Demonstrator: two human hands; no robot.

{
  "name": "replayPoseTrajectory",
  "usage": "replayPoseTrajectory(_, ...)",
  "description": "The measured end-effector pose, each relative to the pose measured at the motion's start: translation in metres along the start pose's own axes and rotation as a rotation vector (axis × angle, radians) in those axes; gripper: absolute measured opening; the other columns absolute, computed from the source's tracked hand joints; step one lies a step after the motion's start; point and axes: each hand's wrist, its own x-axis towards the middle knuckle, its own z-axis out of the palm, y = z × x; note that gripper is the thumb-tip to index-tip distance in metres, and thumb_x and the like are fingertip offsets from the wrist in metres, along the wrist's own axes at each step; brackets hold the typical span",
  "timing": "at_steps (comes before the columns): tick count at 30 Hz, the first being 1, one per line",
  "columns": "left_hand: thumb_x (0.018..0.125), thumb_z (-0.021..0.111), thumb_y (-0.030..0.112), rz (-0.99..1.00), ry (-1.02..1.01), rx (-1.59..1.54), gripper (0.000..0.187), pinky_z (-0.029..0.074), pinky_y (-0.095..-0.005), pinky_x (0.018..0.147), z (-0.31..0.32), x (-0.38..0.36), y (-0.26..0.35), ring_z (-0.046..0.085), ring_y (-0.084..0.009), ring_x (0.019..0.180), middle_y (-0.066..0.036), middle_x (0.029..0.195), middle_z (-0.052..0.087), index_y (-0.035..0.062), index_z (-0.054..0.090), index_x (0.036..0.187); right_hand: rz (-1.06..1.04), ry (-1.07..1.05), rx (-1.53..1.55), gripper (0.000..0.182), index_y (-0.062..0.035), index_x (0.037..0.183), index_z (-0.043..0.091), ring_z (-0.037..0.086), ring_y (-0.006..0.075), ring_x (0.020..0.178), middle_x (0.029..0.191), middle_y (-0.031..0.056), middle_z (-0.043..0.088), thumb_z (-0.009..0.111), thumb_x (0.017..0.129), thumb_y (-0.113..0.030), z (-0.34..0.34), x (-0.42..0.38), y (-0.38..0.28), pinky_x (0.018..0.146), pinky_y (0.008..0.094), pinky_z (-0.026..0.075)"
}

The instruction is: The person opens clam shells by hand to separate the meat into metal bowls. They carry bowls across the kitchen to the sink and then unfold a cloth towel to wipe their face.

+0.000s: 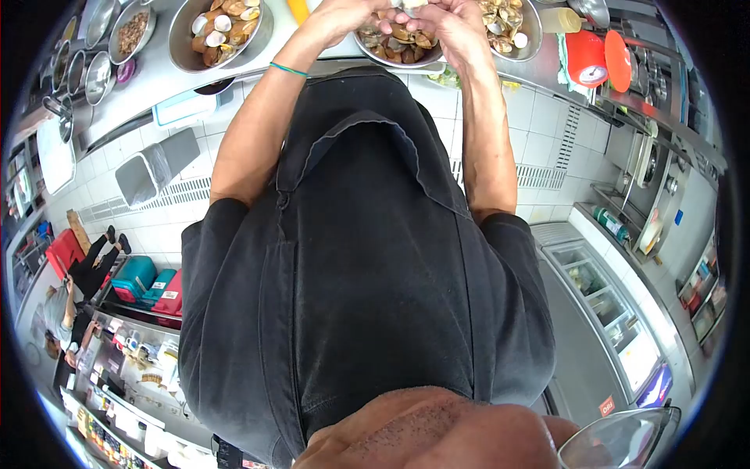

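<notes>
At the top edge, my left hand (348, 19) and my right hand (459, 26) meet over a metal bowl of brown clams (402, 51). Their bent fingers are closed around a pale clam (409, 5), partly cut off by the frame. A green band circles my left wrist. To the left sits a larger metal bowl (176, 48) of brown and white clams. On the right, another metal bowl (534, 43) holds lighter clams.
Small metal bowls (99, 76) crowd the counter's left end. A red scale (584, 59) stands at the right, near a squeeze bottle (558, 20). A grey bin (144, 173) is on the floor below the counter. Another person (82, 273) is far left. A glass-topped freezer (595, 295) is lower right.
</notes>
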Motion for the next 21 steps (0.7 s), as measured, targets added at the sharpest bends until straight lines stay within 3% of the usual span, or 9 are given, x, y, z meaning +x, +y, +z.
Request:
replayPoseTrajectory(3,0.096,0.051,0.004,-0.066,0.037,-0.085,0.028,0.057,-0.0262,0.071,-0.006,0.001,0.0,0.065,-0.0132,0.084,-0.006,0.094,0.065,-0.0028,0.059,0.122,-0.026,-0.008,-0.043,0.008,0.0054,0.094,0.065,0.067,0.0166,0.066,0.08,0.0124,0.07,0.061,0.088,0.006,-0.006,0.001,0.003,0.059,0.0245,0.054)
replayPoseTrajectory(8,0.091,0.056,-0.003,-0.107,0.009,-0.116,0.054,0.059,-0.03,0.083,-0.012,-0.009,0.007,0.066,-0.02,0.094,-0.011,0.109,0.06,-0.0032,0.038,0.142,-0.135,0.262,-0.565,0.01,0.0047,0.093,0.067,0.068,0.0155,0.069,0.077,0.0127,0.071,0.065,0.087,-0.004,0.013,-0.006,-0.027,0.062,0.0266,0.054)
replayPoseTrajectory(9,0.091,0.058,-0.002,-0.089,-0.003,-0.13,0.053,0.059,-0.0299,0.082,-0.011,-0.009,0.008,0.067,-0.0202,0.093,-0.011,0.108,0.061,-0.0032,0.039,0.141,-0.167,0.316,-0.674,0.011,0.0046,0.093,0.067,0.069,0.0153,0.069,0.077,0.0128,0.071,0.066,0.087,-0.005,0.021,-0.011,-0.035,0.063,0.0272,0.054)
replayPoseTrajectory(10,0.091,0.059,-0.001,-0.069,-0.012,-0.143,0.053,0.06,-0.0298,0.081,-0.009,-0.01,0.01,0.068,-0.0204,0.092,-0.011,0.107,0.062,-0.0033,0.04,0.14,-0.336,0.306,-0.852,0.017,0.0054,0.098,0.068,0.069,0.0148,0.072,0.077,0.0139,0.071,0.068,0.086,-0.006,0.018,-0.007,-0.026,0.065,0.0292,0.054)
replayPoseTrajectory(13,0.093,0.064,0.005,-0.02,-0.023,-0.128,0.045,0.061,-0.0294,0.074,-0.006,-0.015,0.018,0.07,-0.0199,0.084,-0.01,0.101,0.065,-0.0033,0.048,0.134,-0.236,0.063,-0.803,0.018,0.0053,0.101,0.068,0.069,0.0161,0.073,0.082,0.0126,0.072,0.066,0.085,-0.004,0.036,-0.017,-0.034,0.065,0.0291,0.054)
replayPoseTrajectory(14,0.094,0.065,0.008,-0.006,-0.025,-0.114,0.041,0.061,-0.0292,0.07,-0.005,-0.017,0.021,0.07,-0.0196,0.08,-0.01,0.098,0.066,-0.0032,0.051,0.131,-0.178,-0.089,-0.562,0.02,0.0058,0.105,0.068,0.07,0.0174,0.076,0.089,0.0122,0.073,0.066,0.086,0.0,0.028,-0.01,-0.024,0.066,0.0289,0.054)
replayPoseTrajectory(17,0.094,0.068,0.013,-0.104,0.119,0.029,0.032,0.06,-0.0268,0.059,-0.018,-0.028,0.027,0.068,-0.0172,0.066,-0.006,0.087,0.067,-0.0016,0.06,0.122,-0.023,-0.194,-0.191,0.02,0.0061,0.106,0.068,0.07,0.0185,0.079,0.096,0.0126,0.073,0.067,0.086,0.002,0.016,-0.002,-0.028,0.068,0.0286,0.055)
replayPoseTrajectory(18,0.094,0.068,0.015,-0.098,0.257,-0.043,0.024,0.052,-0.0208,0.048,-0.014,-0.035,0.027,0.062,-0.0121,0.055,-0.003,0.08,0.067,0.0006,0.067,0.113,0.009,-0.14,-0.284,0.02,0.0049,0.105,0.07,0.071,0.0186,0.082,0.096,0.0128,0.074,0.07,0.085,0.001,0.015,0.001,-0.029,0.071,0.0291,0.055)
replayPoseTrajectory(21,0.094,0.068,0.017,-0.165,0.257,0.049,0.022,0.042,-0.0185,0.042,-0.032,-0.054,0.031,0.055,-0.0082,0.05,-0.001,0.078,0.066,0.0009,0.069,0.109,-0.329,-0.161,-1.269,0.024,-0.0044,0.103,0.074,0.071,0.03,0.087,0.095,0.0173,0.073,0.071,0.082,-0.016,0.005,0.014,0.002,0.079,0.0402,0.056)
